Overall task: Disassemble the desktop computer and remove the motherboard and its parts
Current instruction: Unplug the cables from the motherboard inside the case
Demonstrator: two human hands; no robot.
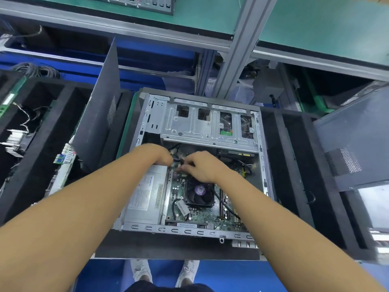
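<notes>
An open desktop case (210,231) lies on its side in front of me. Inside it sit the green motherboard (179,213), a black CPU fan (199,193) and a silver power supply (145,199). A metal drive cage (202,125) spans the far end. My left hand (156,153) reaches in above the power supply, fingers curled down among the black cables (175,146). My right hand (202,166) sits just beyond the fan, fingers curled around a cable connector near the board's far edge. What each fingertip holds is hidden.
A dark side panel (99,114) leans upright left of the case. Black foam trays (35,131) on the left hold removed boards and heatsinks. More black trays (294,165) and another grey panel (353,140) stand at the right. A metal frame post (237,47) rises behind.
</notes>
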